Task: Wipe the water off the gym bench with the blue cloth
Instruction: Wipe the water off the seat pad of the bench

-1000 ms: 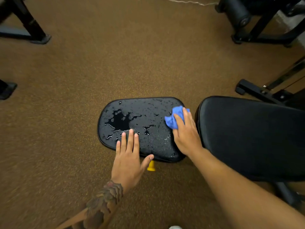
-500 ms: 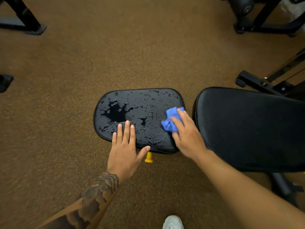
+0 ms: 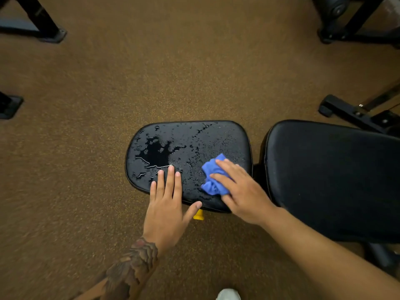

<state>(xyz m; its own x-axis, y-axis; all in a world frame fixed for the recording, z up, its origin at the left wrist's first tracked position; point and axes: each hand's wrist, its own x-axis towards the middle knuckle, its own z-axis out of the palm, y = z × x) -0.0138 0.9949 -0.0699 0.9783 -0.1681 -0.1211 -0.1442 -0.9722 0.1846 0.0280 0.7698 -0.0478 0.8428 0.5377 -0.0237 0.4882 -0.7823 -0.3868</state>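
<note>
The black bench seat pad (image 3: 220, 137) lies in the middle of the view, wet with droplets and a large puddle of water (image 3: 157, 153) on its left half. My right hand (image 3: 242, 191) presses a crumpled blue cloth (image 3: 211, 176) onto the pad's near right part. My left hand (image 3: 167, 204) lies flat on the pad's near edge, fingers apart, its fingertips at the rim of the puddle. The long black back pad (image 3: 331, 176) adjoins on the right and looks dry.
A yellow knob (image 3: 198, 215) sticks out under the seat pad. Brown carpet surrounds the bench. Black machine frames stand at the top left (image 3: 41, 27), left edge (image 3: 9, 106), top right (image 3: 350, 20) and right (image 3: 355, 113). A white shoe tip (image 3: 228, 295) shows at the bottom.
My right hand has dragged the blue cloth from the pad's far right corner toward the near edge and slightly left. My left hand stays flat in the same spot.
</note>
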